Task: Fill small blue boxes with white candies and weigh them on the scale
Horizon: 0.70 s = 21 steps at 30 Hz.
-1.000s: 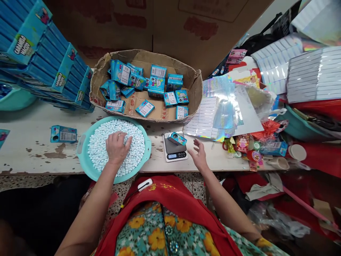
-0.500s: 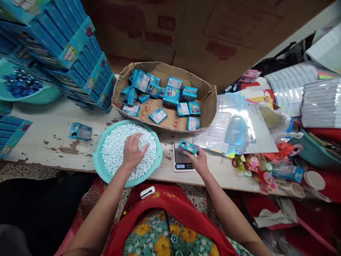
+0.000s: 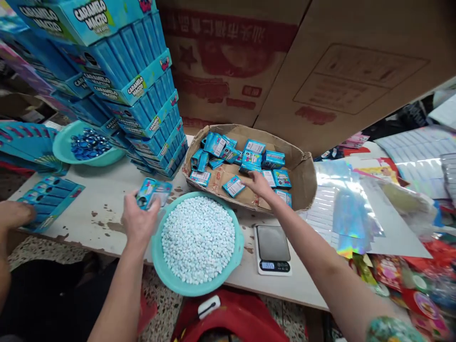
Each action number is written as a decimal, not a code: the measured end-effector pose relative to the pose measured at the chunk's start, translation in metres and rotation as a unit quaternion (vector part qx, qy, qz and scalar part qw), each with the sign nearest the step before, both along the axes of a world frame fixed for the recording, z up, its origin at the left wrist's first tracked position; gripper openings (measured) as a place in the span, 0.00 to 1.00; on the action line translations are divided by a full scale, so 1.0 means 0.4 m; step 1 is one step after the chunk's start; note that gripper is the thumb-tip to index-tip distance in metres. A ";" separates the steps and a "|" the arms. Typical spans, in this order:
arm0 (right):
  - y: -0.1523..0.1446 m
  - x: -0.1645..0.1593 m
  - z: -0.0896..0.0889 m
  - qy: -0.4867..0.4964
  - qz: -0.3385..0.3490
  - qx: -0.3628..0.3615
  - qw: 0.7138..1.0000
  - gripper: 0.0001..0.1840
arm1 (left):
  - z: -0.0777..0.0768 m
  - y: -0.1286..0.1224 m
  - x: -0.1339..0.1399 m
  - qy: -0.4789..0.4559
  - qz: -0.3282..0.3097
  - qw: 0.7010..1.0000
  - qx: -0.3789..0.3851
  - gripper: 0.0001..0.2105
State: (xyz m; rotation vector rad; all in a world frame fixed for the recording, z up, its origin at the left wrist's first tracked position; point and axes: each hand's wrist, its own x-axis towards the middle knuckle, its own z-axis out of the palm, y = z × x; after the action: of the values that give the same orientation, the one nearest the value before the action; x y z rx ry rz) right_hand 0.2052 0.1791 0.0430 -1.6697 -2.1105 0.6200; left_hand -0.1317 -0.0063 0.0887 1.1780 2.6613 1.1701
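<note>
My left hand (image 3: 138, 216) is closed round a small blue candy box (image 3: 146, 192) at the table's left part, beside the bowl. A second, blurred box-like shape lies against its thumb side. My right hand (image 3: 260, 184) reaches into a shallow cardboard tray (image 3: 302, 190), thumb and fingers apart, close to a blue candy box (image 3: 233, 186) lying label up; whether it touches is unclear. Several more such boxes lie in the tray. Between my arms stands a turquoise bowl (image 3: 167, 278) full of small white candies (image 3: 199, 240). A digital scale (image 3: 273, 243) with a bare plate sits to its right.
Tall stacks of blue display boxes (image 3: 142, 90) rise at the back left. Near them are a bowl of blue wrapped pieces (image 3: 90, 145) and another person's hand (image 3: 16, 213) at a display box (image 3: 53, 199). Shiny sheets (image 3: 349, 213) and packets (image 3: 388, 273) cover the right side.
My left hand has left the white candies and moved left to a box. My right hand has left the scale without its box and reached into the tray. The view has turned left.
</note>
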 end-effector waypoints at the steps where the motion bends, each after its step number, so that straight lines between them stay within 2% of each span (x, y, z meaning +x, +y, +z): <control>1: 0.039 -0.010 -0.026 -0.030 0.020 -0.019 0.999 0.33 | -0.038 0.028 -0.042 0.013 0.026 0.999 -0.022 0.26; 2: 0.067 -0.023 -0.049 -0.047 0.045 -0.031 0.997 0.37 | -0.079 0.055 -0.076 0.025 0.029 0.998 -0.044 0.26; 5: 0.101 -0.072 -0.093 -0.077 0.127 -0.037 0.988 0.46 | -0.192 0.116 -0.140 0.045 -0.017 0.991 -0.121 0.23; 7: 0.109 -0.101 -0.099 -0.091 0.185 -0.044 0.978 0.47 | -0.237 0.135 -0.160 0.047 -0.047 0.981 -0.181 0.21; 9: 0.118 -0.119 -0.092 -0.101 0.227 -0.057 0.967 0.43 | -0.250 0.139 -0.168 0.054 -0.070 0.973 -0.215 0.20; 11: 0.128 -0.126 -0.080 -0.113 0.239 -0.060 0.963 0.39 | -0.236 0.131 -0.165 0.081 -0.080 0.973 -0.199 0.20; 13: 0.132 -0.122 -0.070 -0.121 0.225 -0.048 0.966 0.35 | -0.216 0.106 -0.146 0.116 -0.081 0.981 -0.136 0.20; 15: 0.129 -0.103 -0.068 -0.122 0.201 -0.033 0.971 0.33 | -0.213 0.064 -0.108 0.120 -0.100 0.986 -0.056 0.20; 17: 0.123 -0.070 -0.072 -0.116 0.177 -0.029 0.977 0.32 | -0.244 0.012 -0.057 0.086 -0.149 0.985 -0.007 0.19; 20: 0.115 0.003 -0.077 -0.093 0.138 -0.031 0.986 0.29 | -0.329 -0.049 0.023 0.064 -0.211 0.975 -0.025 0.21; 21: 0.109 0.029 -0.073 -0.085 0.128 -0.031 0.988 0.28 | -0.353 -0.059 0.047 0.069 -0.215 0.974 -0.034 0.22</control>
State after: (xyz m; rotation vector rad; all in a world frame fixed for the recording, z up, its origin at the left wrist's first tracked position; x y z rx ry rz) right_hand 0.2167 0.2228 0.0136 -1.5429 -2.4772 0.6429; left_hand -0.1130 -0.0301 -0.0527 1.7615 2.3286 0.9462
